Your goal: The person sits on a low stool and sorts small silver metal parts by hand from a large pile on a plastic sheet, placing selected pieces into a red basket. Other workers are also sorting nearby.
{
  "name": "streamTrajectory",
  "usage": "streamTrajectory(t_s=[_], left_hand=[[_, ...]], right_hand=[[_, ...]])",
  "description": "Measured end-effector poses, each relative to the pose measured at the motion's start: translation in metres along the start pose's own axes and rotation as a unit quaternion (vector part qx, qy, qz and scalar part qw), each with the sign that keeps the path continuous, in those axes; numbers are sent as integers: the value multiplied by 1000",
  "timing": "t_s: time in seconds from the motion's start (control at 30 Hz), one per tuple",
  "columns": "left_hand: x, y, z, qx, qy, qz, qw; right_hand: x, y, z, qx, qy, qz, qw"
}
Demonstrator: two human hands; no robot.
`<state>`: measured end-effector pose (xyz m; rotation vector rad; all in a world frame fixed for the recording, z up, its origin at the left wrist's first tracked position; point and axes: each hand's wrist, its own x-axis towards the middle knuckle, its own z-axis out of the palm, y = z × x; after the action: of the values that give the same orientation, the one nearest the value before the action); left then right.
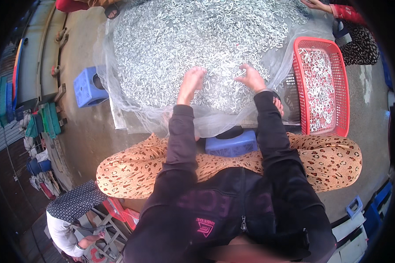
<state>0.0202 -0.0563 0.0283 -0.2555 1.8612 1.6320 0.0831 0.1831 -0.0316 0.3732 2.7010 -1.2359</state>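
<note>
- The small pale curled pieces (162,52) lie in a wide, dense layer on a thin whitish net (156,113), in front of the person.
- The left hand (192,83) is at the near part of this layer, with its fingers bent toward the pieces; I cannot tell if it holds some of them.
- The right hand (253,79) is near it, on the right, with thumb and fingers apart, and its tips are at the pieces.
- Between the two hands there are also pieces.
- To the right of the net stands a red basket (341,87), with similar pieces inside.
- A blue stool (88,87) stands at the left of the net, and another blue stool (232,145) is under the near edge.
- At the upper right, a co-worker's hand (317,5) reaches over the layer from a red sleeve (347,14).
</note>
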Motion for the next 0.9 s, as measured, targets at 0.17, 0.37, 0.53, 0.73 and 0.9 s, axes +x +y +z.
streamTrajectory(t_s=[0.17,0.37,0.53,0.73,0.9], left_hand=[[-2,-51,20,484,110,70,865],[19,-19,-1,328,127,64,934],[18,7,6,-177,23,-9,984],[13,12,18,-209,-92,99,969],[39,-15,16,326,95,127,932]], right_hand=[[-6,-14,31,-48,33,53,997],[27,-34,-26,232,9,-9,973],[3,-26,2,-45,-1,18,999],[-8,-9,49,-26,-7,23,999],[14,-12,11,66,-10,86,994]])
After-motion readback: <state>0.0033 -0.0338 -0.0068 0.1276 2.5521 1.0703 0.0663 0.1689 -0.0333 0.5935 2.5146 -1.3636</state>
